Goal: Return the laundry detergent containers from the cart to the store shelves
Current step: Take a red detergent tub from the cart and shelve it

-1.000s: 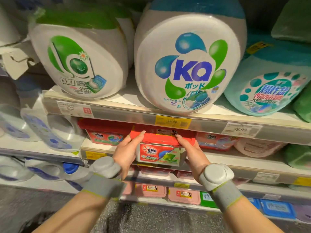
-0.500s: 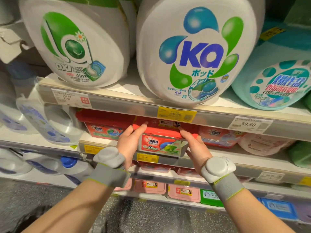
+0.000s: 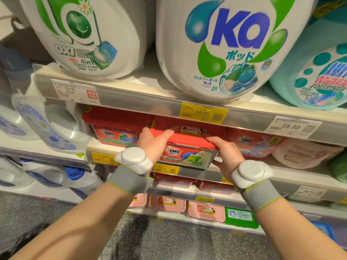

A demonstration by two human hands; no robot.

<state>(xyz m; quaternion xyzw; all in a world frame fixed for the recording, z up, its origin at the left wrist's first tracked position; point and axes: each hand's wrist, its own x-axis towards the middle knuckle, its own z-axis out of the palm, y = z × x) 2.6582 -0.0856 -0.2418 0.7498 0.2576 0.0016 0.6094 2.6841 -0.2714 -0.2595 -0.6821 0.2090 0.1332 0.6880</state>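
Head view: both hands, left (image 3: 150,145) and right (image 3: 224,156), clasp the red-lidded OMO box (image 3: 185,150) by its ends. Since a second ago it has slid further onto the shelf (image 3: 293,172) between matching boxes; placement looks nearly done.

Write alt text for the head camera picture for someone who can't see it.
Two hands, left hand and right hand, grip a red-lidded OMO detergent box at the edge of a store shelf, between other OMO boxes. On the shelf above stand large white pod tubs over yellow and white price tags.
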